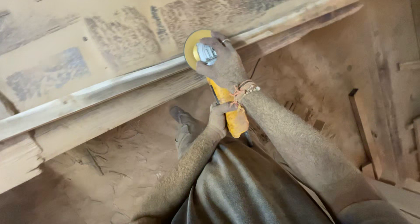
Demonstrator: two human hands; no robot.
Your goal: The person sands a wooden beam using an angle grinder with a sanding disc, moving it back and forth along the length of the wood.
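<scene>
Sanding the edge of a big wooden slab, dust on absolutely everything

Right hand [221, 62] is clamped down over the head of a yellow angle grinder [227, 101], and there's a ring on one finger plus a couple of bracelets at the wrist. The yellow sanding disc [191, 47] sits right against the pale edge of the wooden slab [100, 86], which runs diagonally across the view. Left hand [218, 117] is wrapped around the grinder's rear body, down close to the person's lap. Both forearms are coated in fine sawdust, same with the floor [109, 171], where a dusty shoe [186, 123] pokes out below the slab. No bins or boxes anywhere in view, just loose wood strips [361, 123] lying off to the right.
</scene>
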